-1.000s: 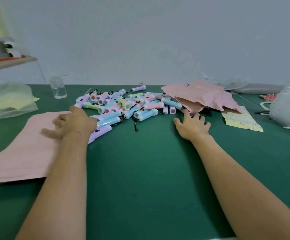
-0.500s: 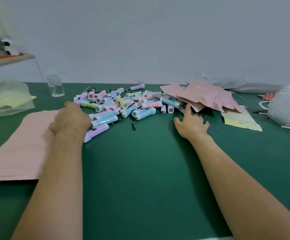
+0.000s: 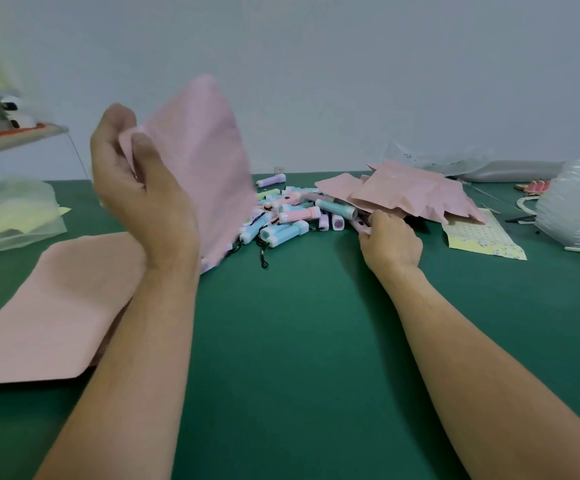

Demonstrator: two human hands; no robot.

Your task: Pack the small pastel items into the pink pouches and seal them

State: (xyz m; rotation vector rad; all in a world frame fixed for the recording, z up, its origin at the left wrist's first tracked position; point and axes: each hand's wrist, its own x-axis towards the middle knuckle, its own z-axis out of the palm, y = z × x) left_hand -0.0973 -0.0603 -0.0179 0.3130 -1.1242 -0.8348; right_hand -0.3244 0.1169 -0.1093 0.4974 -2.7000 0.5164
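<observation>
A heap of small pastel flashlight-like items (image 3: 292, 216) in blue, pink, purple and green lies on the green table (image 3: 299, 341). My left hand (image 3: 136, 188) is raised above the table and pinches the corner of a pink pouch (image 3: 202, 157), which hangs blurred in front of the heap's left part. My right hand (image 3: 389, 240) rests at the heap's right end, its fingers curled round a pink item (image 3: 359, 225). A stack of flat pink pouches (image 3: 56, 306) lies at the left. A loose pile of pink pouches (image 3: 410, 195) lies behind my right hand.
A clear plastic bag with yellow sheets (image 3: 8, 213) sits at the far left under a shelf (image 3: 11, 133). A yellow patterned sheet (image 3: 482, 237) and a stack of clear plastic (image 3: 579, 206) lie at the right. The wall stands close behind the table.
My left hand has lifted a pink pouch off the flat stack and raised it high. My right hand has moved forward and curled round a pink item at the heap's right end.
</observation>
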